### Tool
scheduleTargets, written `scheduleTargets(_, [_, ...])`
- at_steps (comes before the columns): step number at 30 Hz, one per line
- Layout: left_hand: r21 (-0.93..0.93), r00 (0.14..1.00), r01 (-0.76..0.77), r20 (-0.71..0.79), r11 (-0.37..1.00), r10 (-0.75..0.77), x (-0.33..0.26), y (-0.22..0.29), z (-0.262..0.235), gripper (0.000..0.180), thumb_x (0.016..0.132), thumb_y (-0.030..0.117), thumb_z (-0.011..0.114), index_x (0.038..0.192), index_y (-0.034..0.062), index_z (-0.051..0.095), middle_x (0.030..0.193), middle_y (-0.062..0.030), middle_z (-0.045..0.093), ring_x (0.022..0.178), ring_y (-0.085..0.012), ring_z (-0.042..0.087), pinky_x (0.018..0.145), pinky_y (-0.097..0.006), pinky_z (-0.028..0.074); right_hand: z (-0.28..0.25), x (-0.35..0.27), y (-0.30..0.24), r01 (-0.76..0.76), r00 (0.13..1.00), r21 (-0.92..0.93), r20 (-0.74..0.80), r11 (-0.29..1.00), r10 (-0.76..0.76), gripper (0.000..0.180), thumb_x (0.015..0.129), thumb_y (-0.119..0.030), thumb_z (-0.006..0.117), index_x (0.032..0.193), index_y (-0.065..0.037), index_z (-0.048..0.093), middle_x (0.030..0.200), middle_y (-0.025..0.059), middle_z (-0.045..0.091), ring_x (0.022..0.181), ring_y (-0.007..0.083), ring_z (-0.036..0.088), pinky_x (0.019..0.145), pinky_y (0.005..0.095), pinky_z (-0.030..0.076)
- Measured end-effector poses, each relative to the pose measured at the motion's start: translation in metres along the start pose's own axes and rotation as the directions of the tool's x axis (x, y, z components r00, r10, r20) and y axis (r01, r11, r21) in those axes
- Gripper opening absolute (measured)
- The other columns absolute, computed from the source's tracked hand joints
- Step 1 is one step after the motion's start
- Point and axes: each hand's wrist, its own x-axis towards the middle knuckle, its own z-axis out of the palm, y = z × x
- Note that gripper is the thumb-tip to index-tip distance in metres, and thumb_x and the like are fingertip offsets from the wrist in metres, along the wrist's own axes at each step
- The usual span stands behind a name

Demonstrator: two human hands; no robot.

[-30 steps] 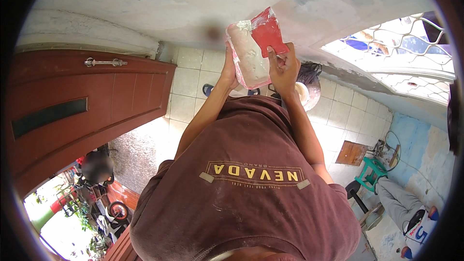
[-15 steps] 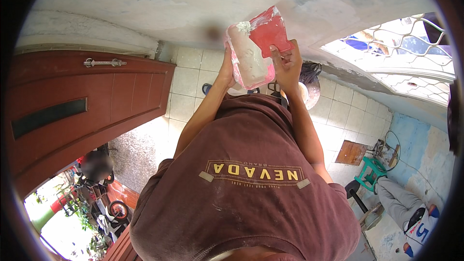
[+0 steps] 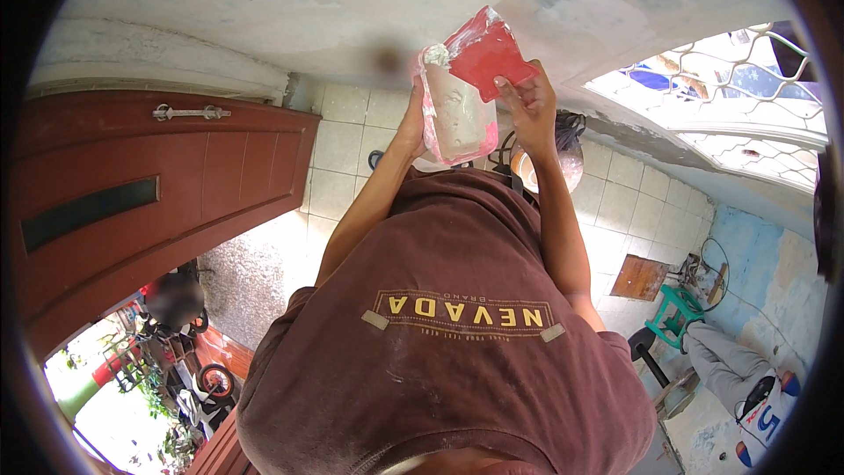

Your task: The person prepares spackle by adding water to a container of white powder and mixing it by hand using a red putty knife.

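My left hand (image 3: 411, 120) grips the side of a pink plastic tub (image 3: 491, 135), its fingers partly hidden behind it. Pale putty coats the tub's inside, and a thick white lump of putty (image 3: 436, 55) sits at its upper left corner. In my right hand (image 3: 532, 110) is a red plastic putty scraper (image 3: 489, 63), pinched between thumb and fingers. The scraper lies slanted over the tub's upper right part, with white putty smeared along its far edge. Whether the blade touches the tub's rim I cannot tell.
A patchy plastered wall (image 3: 308, 0) stands ahead. At left is a brown door (image 3: 237, 158); at right, a window with a white grille (image 3: 703, 79). A plastic bag (image 3: 570, 145) rests on the tiled floor. A green stool (image 3: 675, 315) and a person in grey trousers (image 3: 725, 361) are at lower right.
My right hand and the scraper have shifted slightly up, the scraper sliding a little left across the tub. The tub has tilted a little in my left hand.
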Motion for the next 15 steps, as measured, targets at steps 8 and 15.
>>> scheduleTargets(8, [-0.208, 0.994, -0.089, 0.042, 0.974, 0.099, -0.004, 0.004, 0.001, 0.09, 0.099, 0.078, 0.031, 0.157, 0.0102, 0.035, 0.15, -0.0133, 0.051, 0.134, -0.0286, 0.056, 0.11, -0.048, 0.05, 0.003, -0.016, -0.018, 0.033, 0.999, -0.199, 0.011, 0.979, -0.031, 0.017, 0.098, -0.011, 0.068, 0.111, -0.002, 0.061, 0.097, 0.0118, 0.076, 0.089, 0.0182, 0.073, 0.078, 0.0339, 0.057])
scheduleTargets(15, [-0.221, 0.992, -0.111, 0.026, 0.969, 0.12, -0.002, 0.0, -0.004, 0.088, 0.098, 0.08, 0.03, 0.158, 0.0155, 0.033, 0.149, -0.0123, 0.051, 0.133, -0.0325, 0.056, 0.108, -0.053, 0.052, 0.015, -0.041, -0.052, 0.359, 0.919, -0.569, 0.352, 0.739, -0.176, 0.014, 0.092, -0.008, 0.069, 0.103, -0.003, 0.064, 0.087, 0.0169, 0.07, 0.073, 0.0387, 0.066, 0.065, 0.0428, 0.051])
